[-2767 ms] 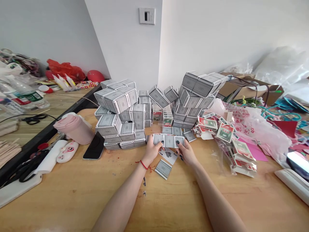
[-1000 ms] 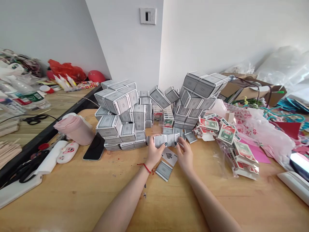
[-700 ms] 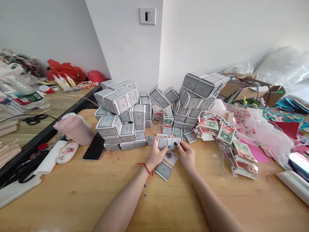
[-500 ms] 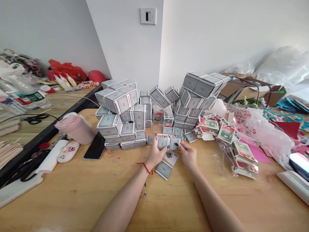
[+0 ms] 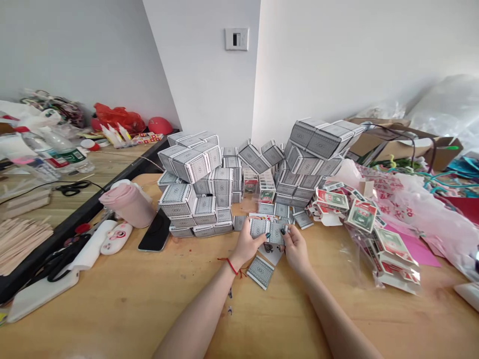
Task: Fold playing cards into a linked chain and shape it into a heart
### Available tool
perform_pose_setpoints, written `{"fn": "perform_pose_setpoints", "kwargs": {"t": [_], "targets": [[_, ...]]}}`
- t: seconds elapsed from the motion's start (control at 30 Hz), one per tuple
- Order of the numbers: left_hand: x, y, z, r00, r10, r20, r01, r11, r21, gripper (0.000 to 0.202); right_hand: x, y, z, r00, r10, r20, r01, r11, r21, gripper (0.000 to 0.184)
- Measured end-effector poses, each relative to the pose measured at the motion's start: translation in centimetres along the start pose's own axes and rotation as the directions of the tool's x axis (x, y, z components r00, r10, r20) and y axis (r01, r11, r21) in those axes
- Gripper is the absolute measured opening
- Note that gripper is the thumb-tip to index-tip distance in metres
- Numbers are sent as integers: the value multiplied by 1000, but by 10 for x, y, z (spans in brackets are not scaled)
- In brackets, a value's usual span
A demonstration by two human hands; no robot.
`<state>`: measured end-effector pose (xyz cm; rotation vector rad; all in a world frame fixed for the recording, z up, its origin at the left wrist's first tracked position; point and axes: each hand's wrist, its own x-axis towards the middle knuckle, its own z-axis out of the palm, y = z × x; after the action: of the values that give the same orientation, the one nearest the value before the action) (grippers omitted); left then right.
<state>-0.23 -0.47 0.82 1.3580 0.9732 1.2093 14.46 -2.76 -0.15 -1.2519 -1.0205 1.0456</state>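
Note:
My left hand (image 5: 247, 244) is closed on the left side of some grey-backed playing cards (image 5: 268, 230), thumb in front. My right hand (image 5: 295, 245) pinches their right edge between thumb and fingers. How many cards are held, and whether they are joined, I cannot tell. Just below them an ace of spades (image 5: 274, 253) lies face up on the table, partly hidden. Nearer to me is a face-down card (image 5: 261, 272). Behind my hands, folded-card blocks are stacked in a left pile (image 5: 196, 199) and a right pile (image 5: 303, 169).
Red-and-green card boxes (image 5: 362, 215) and crinkled plastic lie to the right. At left are a phone (image 5: 154, 232), a pink cup (image 5: 129, 205) and black scissors (image 5: 67, 257). Low card blocks (image 5: 262, 155) stand between the piles.
The whole scene has shifted slightly right and down as my head moved. Both hands keep their hold on the cards, with little other visible difference.

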Motion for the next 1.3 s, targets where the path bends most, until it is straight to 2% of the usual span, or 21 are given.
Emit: {"fn": "perform_pose_setpoints", "kwargs": {"t": [0.17, 0.33, 0.47, 0.57, 0.63, 0.73, 0.8, 0.87, 0.97, 1.1, 1.17, 1.23, 1.3], "targets": [[-1, 5, 1, 1000, -28, -14, 28, 998, -48, 41, 2, -1, -1, 1000, -7, -29, 7, 1000, 5, 29], [4, 4, 2, 982, -165, -94, 125, 936, -328, 53, -2, -10, 1, 998, -4, 67, 5, 1000, -15, 35], [6, 0, 1, 968, -250, 36, 237, 850, -471, 38, -3, -12, 0, 989, -36, 147, 39, 999, -22, 35], [7, -2, 0, 956, -285, 62, 276, 816, -507, 26, -4, -12, -3, 968, -31, 250, 83, 976, -202, 35], [9, -3, -1, 953, -299, 58, 280, 787, -549, 24, -6, -14, -4, 931, -25, 363, 175, 905, -387, 37], [11, -4, -2, 952, -303, 38, 267, 765, -586, 23, -14, -18, 1, 854, 0, 521, 370, 704, -606, 36], [13, -6, -2, 948, -317, -1, 257, 770, -583, 24, -21, -18, 8, 836, 1, 549, 450, 572, -686, 43], [13, -8, -2, 942, -333, -36, 251, 773, -582, 25, -26, -18, 14, 829, -2, 559, 477, 522, -707, 42], [12, -10, -1, 941, -333, -57, 233, 761, -606, 24, -26, -15, 16, 838, 32, 545, 422, 596, -683, 33], [11, -9, -2, 952, -303, -43, 206, 736, -645, 24, -14, -15, 6, 886, 46, 461, 239, 807, -540, 17], [11, -8, -3, 953, -302, -24, 217, 738, -639, 26, -8, -14, 1, 918, 49, 392, 126, 904, -408, 17], [12, -7, -4, 955, -297, 4, 233, 741, -630, 28, -4, -12, -2, 938, 115, 328, -45, 976, -213, 23], [12, -7, -4, 956, -290, 30, 244, 739, -627, 30, -1, -10, -3, 939, 161, 305, -178, 984, 28, 30]]}}
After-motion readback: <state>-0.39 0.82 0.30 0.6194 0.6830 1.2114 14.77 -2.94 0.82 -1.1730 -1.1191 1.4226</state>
